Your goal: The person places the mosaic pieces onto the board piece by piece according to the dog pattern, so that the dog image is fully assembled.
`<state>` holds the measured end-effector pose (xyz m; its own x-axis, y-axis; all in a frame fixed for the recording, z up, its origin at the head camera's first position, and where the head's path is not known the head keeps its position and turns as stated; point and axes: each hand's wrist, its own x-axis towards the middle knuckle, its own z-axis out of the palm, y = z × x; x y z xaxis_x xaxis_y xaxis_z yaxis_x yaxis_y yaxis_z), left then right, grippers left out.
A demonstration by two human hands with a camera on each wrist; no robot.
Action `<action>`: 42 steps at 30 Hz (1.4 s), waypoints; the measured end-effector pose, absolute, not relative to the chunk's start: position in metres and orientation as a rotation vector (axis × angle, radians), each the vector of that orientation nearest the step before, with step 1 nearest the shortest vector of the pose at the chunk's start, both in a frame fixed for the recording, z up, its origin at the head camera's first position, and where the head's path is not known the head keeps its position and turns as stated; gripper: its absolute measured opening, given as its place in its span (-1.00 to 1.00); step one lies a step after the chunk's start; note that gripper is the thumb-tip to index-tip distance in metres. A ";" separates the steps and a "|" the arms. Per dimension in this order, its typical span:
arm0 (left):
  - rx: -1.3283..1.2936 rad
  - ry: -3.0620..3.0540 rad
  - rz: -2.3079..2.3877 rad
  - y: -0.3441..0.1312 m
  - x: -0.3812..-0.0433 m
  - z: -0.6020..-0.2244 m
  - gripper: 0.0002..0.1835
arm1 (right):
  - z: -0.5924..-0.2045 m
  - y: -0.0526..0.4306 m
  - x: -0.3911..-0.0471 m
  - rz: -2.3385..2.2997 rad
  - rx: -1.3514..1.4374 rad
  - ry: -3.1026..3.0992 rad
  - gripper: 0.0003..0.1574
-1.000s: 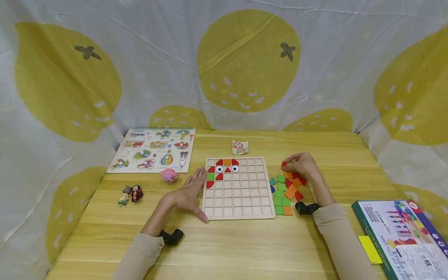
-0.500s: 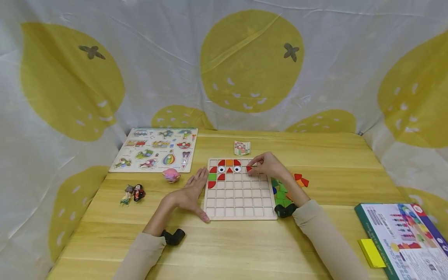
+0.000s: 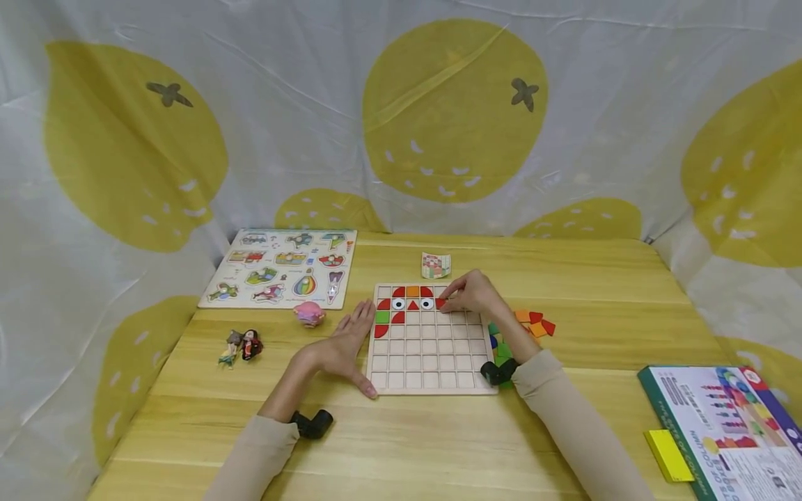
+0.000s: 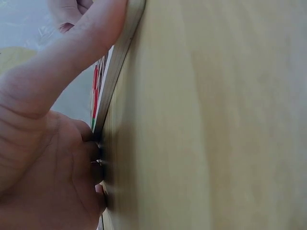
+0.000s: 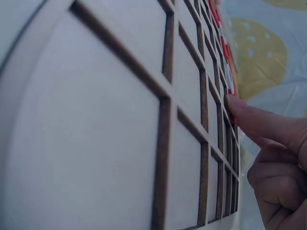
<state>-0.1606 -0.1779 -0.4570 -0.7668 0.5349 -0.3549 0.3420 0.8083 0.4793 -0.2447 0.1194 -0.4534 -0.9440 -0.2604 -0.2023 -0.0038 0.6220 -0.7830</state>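
Observation:
A wooden grid board [image 3: 438, 363] lies flat, with red, orange and green tiles and two eye tiles in its upper left squares. My left hand [image 3: 338, 353] is spread along its left side, the fingers and thumb touching the edge; the left wrist view shows the thumb at the board's rim [image 4: 118, 60]. Over the second row, my right hand [image 3: 474, 293] pinches a small red tile [image 3: 441, 304] just right of the right eye tile. In the right wrist view that red tile [image 5: 232, 117] is mostly behind the thumb, and whether it sits fully in its square is hard to tell.
Loose orange and red tiles [image 3: 537, 321] and green tiles [image 3: 503, 352] lie right of the board, partly under my right forearm. A picture card [image 3: 436, 266] stands behind it. Left are a knobbed puzzle [image 3: 219, 273], a pink toy [image 3: 310, 314] and two figurines [image 3: 250, 344]. A box [image 3: 727, 417] sits right.
My right hand has moved left from the loose tiles to the board, carrying the red tile, then slightly further left to a square beside the eye tile. My left hand stays at the board's edge.

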 end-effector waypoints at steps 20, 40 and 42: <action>0.664 2.519 0.556 -0.180 -0.158 -0.456 0.66 | -0.441 0.237 -0.210 -1.267 -0.173 2.512 -0.62; 0.696 2.509 0.564 -0.181 -0.160 -0.460 0.66 | -0.460 0.237 -0.213 -1.236 -0.099 2.566 -0.58; 0.690 2.508 0.572 -0.181 -0.160 -0.460 0.66 | -0.461 0.238 -0.213 -1.230 -0.104 2.572 -0.59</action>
